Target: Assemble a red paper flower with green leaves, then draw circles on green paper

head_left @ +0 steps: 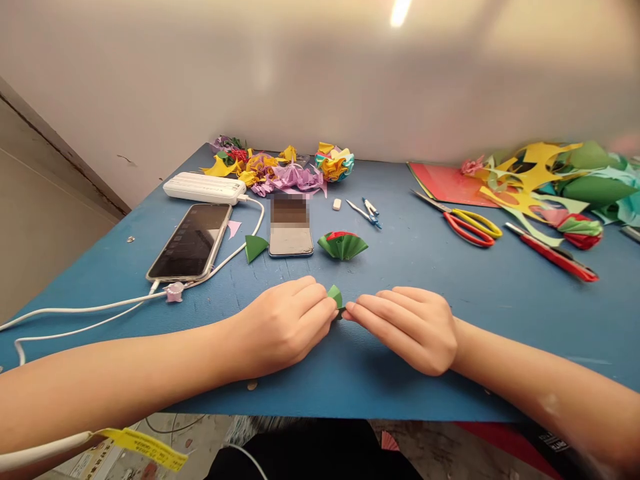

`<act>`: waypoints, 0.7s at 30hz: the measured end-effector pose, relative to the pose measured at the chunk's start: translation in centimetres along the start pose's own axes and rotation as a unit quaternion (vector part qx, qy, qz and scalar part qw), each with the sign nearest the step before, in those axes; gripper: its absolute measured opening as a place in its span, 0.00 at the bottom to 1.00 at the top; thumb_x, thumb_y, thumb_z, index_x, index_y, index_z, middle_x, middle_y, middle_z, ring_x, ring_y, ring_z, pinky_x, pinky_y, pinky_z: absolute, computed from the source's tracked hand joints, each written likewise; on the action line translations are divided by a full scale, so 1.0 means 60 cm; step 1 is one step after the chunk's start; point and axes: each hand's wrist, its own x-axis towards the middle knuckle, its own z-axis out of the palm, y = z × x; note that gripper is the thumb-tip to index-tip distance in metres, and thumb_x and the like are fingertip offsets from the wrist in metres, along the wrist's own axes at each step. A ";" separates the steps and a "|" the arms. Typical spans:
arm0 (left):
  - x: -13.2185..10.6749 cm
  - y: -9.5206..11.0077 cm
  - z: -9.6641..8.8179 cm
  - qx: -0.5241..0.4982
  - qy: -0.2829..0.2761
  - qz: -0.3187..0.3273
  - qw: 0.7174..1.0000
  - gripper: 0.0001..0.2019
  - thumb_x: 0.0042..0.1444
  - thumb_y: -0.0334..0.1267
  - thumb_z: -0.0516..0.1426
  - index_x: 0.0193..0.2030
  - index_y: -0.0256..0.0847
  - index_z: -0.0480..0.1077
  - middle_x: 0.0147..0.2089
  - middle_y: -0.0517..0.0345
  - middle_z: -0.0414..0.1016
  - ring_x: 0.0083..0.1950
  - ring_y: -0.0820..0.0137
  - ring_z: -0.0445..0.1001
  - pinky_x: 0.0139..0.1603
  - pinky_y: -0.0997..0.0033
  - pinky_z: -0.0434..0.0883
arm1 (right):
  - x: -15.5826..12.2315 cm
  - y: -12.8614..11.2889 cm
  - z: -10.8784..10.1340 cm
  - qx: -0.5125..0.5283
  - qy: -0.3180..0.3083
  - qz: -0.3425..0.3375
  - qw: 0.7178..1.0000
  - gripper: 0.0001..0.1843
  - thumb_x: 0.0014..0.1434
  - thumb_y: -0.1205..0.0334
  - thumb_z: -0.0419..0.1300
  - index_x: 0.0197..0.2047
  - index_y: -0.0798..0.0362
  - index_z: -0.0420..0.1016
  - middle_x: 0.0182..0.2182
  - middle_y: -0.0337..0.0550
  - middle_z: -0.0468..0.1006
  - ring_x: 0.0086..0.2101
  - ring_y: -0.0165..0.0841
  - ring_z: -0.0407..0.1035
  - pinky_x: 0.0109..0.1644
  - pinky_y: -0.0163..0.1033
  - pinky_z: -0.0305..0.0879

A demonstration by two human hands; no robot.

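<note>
Fingers (320, 319) of left hand (280, 323) and right hand (417, 330) pinch green paper (335, 295), mostly hidden by them.

No wording can be read. The yellow tag (145, 449) bears print, the black object (553, 445) white letters — both too blurred.

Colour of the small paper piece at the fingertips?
The small paper piece is green, lighter above, darker below. Best seen in the head view.
</note>
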 end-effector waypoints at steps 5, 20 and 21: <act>-0.003 0.001 0.000 0.007 0.006 0.023 1.000 0.04 0.58 0.26 0.52 0.35 0.32 0.67 0.26 0.54 0.67 0.28 0.70 0.62 0.29 0.69 0.66 | -0.003 -0.003 0.006 0.006 0.014 0.006 1.000 0.08 0.57 0.70 0.56 0.40 0.64 0.72 0.32 0.51 0.79 0.28 0.30 0.71 0.26 0.35 0.65; -0.008 0.006 0.000 0.102 0.039 0.085 0.990 0.03 0.56 0.29 0.56 0.35 0.30 0.68 0.26 0.55 0.69 0.28 0.70 0.68 0.31 0.66 0.70 | 0.004 -0.011 0.005 -0.001 0.013 0.003 1.000 0.08 0.57 0.72 0.54 0.38 0.67 0.72 0.31 0.55 0.79 0.28 0.34 0.73 0.25 0.36 0.66; -0.008 0.007 -0.002 0.110 0.042 0.085 0.989 0.03 0.56 0.29 0.56 0.35 0.30 0.68 0.27 0.55 0.70 0.28 0.70 0.69 0.31 0.66 0.70 | 0.005 -0.012 0.005 0.002 0.013 0.004 1.000 0.08 0.57 0.72 0.54 0.38 0.67 0.72 0.31 0.55 0.79 0.28 0.34 0.73 0.25 0.37 0.66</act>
